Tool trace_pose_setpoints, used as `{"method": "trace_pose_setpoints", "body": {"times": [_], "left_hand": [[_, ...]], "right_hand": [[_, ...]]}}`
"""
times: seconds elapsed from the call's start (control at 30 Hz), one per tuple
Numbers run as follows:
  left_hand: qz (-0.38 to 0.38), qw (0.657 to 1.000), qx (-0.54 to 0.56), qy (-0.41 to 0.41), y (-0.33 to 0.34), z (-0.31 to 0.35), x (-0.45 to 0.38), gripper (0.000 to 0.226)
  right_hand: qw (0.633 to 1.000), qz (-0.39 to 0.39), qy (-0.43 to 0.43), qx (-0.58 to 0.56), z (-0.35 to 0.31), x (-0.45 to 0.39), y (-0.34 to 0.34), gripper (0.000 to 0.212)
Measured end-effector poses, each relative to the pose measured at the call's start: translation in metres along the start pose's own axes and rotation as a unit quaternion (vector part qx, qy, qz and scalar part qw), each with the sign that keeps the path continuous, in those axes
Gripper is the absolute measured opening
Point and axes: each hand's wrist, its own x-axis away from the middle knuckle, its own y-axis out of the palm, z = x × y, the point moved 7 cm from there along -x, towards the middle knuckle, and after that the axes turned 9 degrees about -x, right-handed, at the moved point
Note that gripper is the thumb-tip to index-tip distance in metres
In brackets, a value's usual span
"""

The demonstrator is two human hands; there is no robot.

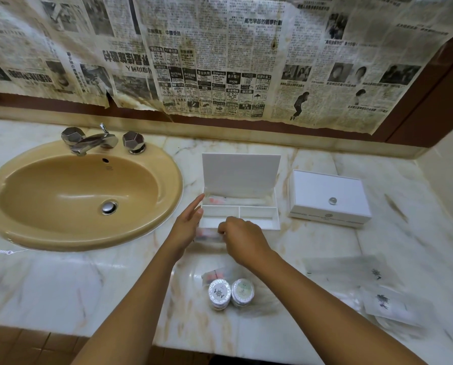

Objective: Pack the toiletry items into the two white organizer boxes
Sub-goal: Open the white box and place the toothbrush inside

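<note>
An open white organizer box (pixel 257 224) stands mid-counter with its lid upright. Its long back compartment holds clear packets, one with a reddish item (pixel 216 200); the two front compartments look bare. A second white box (pixel 322 191), lid down with a small knob, sits to the right. My right hand (pixel 242 239) is curled just before the open box and pinches a blurred clear packet (pixel 207 235). My left hand (pixel 187 225) has straight fingers by the box's left wall. Two round wrapped soaps (pixel 220 292) (pixel 243 291) and another clear packet (pixel 214 275) lie nearer me.
A tan sink (pixel 36 227) with a chrome tap (pixel 93 140) fills the left of the marble counter. Flat clear sachets (pixel 351 270) (pixel 393 304) lie at the right front. Newspaper covers the wall behind. The counter's front edge runs along the bottom.
</note>
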Motion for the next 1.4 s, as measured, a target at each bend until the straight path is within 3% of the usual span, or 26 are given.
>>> {"method": "trace_pose_setpoints", "body": {"times": [0.23, 0.33, 0.47, 0.6, 1.07, 1.2, 1.4], "left_hand": [[-0.005, 0.999, 0.025, -0.023, -0.001, -0.005, -0.001, 0.051], [0.01, 0.999, 0.032, -0.033, 0.001, -0.006, -0.001, 0.034], [0.011, 0.999, 0.026, -0.021, 0.0, -0.008, -0.003, 0.035], [-0.004, 0.999, 0.034, -0.014, 0.0, -0.01, -0.005, 0.035], [-0.003, 1.0, 0.006, 0.003, -0.001, -0.01, -0.007, 0.034], [0.002, 1.0, 0.011, 0.004, -0.001, -0.012, -0.009, 0.035], [-0.003, 1.0, 0.008, 0.013, -0.001, -0.015, -0.011, 0.035]], "right_hand": [[0.998, 0.062, 0.006, -0.002, -0.006, -0.016, -0.047, 0.027], [0.993, 0.115, 0.009, -0.025, -0.004, -0.027, -0.065, 0.024], [0.983, 0.179, 0.01, -0.042, 0.002, -0.043, -0.079, 0.021], [0.98, 0.189, 0.031, -0.047, 0.017, -0.058, -0.073, 0.014], [0.99, 0.076, 0.117, -0.022, 0.052, -0.086, -0.017, 0.016], [0.995, 0.024, 0.1, -0.004, 0.047, -0.081, -0.014, 0.042], [0.993, 0.041, 0.105, 0.035, 0.051, -0.071, -0.023, 0.043]]}}
